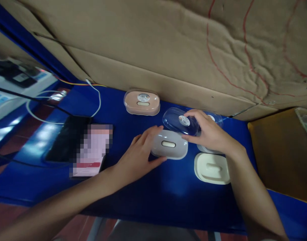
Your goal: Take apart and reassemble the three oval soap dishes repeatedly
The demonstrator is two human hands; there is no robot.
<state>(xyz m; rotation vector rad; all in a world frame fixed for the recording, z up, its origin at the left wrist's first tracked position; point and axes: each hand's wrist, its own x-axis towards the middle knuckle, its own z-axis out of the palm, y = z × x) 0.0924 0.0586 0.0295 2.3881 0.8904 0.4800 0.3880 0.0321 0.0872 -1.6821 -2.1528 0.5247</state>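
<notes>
My left hand (pixel 139 152) grips the left end of a grey oval soap dish (pixel 180 149), thumb at its near edge and fingers at its far edge. A pale oblong piece shows in the dish's middle. My right hand (pixel 208 129) holds a clear plastic lid (pixel 171 120) with a round sticker, tilted just above the dish's far edge. Partly hidden behind that hand is another clear lid (pixel 217 118), also stickered. A cream oval piece (pixel 202 172) with a raised bar lies beside my right forearm.
At the back of the blue table (pixel 168 197) sits a peach soap dish (pixel 130 103) under a clear cover. Two phones, one with a lit screen (pixel 95 147), lie left. A white cable (pixel 99 100) curls behind them. Brown cardboard (pixel 143 43) walls the back; a brown box (pixel 281 154) stands right.
</notes>
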